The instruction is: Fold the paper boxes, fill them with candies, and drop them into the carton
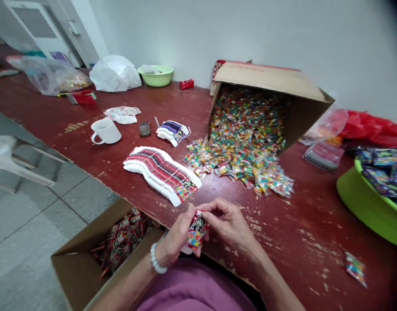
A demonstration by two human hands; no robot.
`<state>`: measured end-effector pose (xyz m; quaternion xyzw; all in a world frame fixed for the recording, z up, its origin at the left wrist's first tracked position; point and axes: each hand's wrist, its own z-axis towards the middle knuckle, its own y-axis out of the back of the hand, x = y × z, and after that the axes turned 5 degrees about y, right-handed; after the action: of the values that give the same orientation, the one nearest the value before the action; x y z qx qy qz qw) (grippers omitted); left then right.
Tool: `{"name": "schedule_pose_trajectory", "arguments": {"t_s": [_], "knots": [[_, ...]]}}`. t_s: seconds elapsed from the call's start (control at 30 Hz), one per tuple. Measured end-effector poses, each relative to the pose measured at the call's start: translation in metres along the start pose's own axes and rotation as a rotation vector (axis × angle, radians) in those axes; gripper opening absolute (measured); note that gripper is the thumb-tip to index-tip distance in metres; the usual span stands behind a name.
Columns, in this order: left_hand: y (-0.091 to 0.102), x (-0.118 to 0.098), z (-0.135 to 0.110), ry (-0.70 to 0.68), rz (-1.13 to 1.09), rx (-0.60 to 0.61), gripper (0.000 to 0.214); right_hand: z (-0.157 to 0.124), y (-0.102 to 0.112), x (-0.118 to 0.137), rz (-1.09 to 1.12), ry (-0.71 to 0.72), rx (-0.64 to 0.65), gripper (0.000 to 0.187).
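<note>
A small red printed candy box (197, 230) with cartoon figures is between my hands, near the table's front edge. My left hand (177, 236), with a pale bead bracelet at the wrist, grips it from the left and below. At its top end the thumb and fingers of my right hand (227, 219) pinch the white edge; the inside of the box is hidden. Just beyond lies a fanned row of flat red cartons (162, 172). Clear packets of colourful candy (240, 166) spill toward me from a cardboard box (260, 73) tipped on its side.
Below the table edge at left, an open carton (72, 268) holds several red boxes (123, 235). A white mug (106, 131) and purple flat cartons (173, 131) stand farther back. On the right are a green basin (363, 207) of dark packs and one loose candy packet (356, 268).
</note>
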<state>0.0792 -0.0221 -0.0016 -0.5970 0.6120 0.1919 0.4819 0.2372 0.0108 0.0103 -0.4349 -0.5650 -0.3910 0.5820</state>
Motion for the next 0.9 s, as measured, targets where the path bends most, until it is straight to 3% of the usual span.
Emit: {"name": "schedule_pose_trajectory", "arguments": {"t_s": [0.13, 0.47, 0.67, 0.77, 0.9], "knots": [[0.003, -0.005, -0.001, -0.013, 0.105, 0.037, 0.072, 0.000, -0.002, -0.002, 0.134, -0.119, 0.054, 0.024], [0.008, -0.014, -0.001, -0.014, 0.232, 0.038, 0.070, -0.003, -0.005, 0.000, 0.160, -0.028, 0.021, 0.024], [0.009, -0.011, -0.002, 0.014, 0.153, -0.003, 0.072, -0.011, -0.005, 0.001, -0.149, 0.154, 0.073, 0.019], [0.005, -0.009, 0.000, 0.009, 0.124, -0.040, 0.066, -0.015, -0.006, -0.005, -0.343, 0.278, 0.026, 0.014], [0.001, -0.002, 0.004, 0.024, -0.043, -0.012, 0.054, 0.005, 0.010, -0.014, -0.476, 0.271, 0.085, 0.023]]}}
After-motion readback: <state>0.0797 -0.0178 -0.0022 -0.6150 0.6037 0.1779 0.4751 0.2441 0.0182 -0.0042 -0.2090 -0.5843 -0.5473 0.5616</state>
